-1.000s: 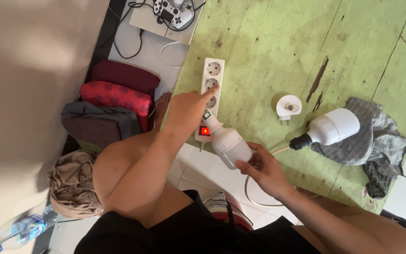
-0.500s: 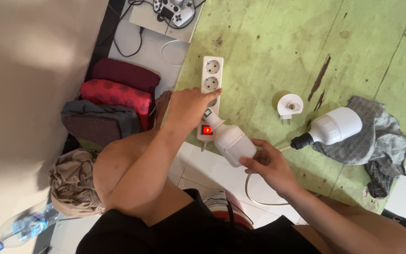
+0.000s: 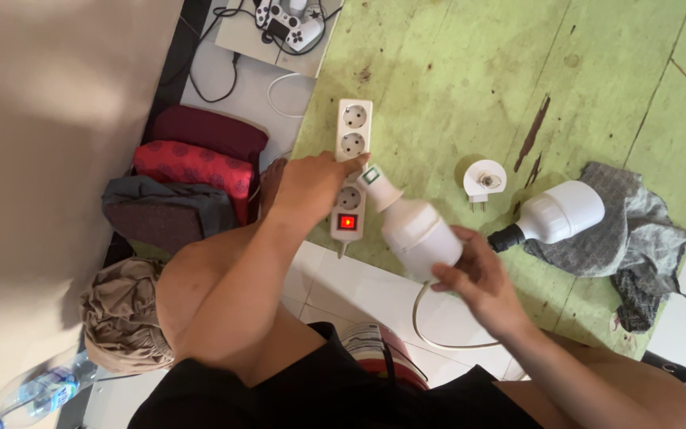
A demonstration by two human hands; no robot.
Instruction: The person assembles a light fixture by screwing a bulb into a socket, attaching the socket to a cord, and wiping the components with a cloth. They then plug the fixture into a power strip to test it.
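left hand (image 3: 311, 187) hides part of power strip (image 3: 351, 179); right hand (image 3: 478, 274) grips bulb (image 3: 414, 230).

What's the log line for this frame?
left hand: on power strip | right hand: holds white bulb | spare bulb: on cloth

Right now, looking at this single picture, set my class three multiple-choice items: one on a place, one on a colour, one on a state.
1. Where does the second white bulb lie?
A. on the grey cloth
B. on the game controller
C. in the bottle

2. What colour is the power strip switch?
A. blue
B. red
C. green

3. What does the right hand hold?
A. nothing
B. a cup
C. a white bulb

Key: 1 A, the bulb's rounded end rests on the cloth; 2 B, it glows red; 3 C, fingers grip the bulb's rounded end.
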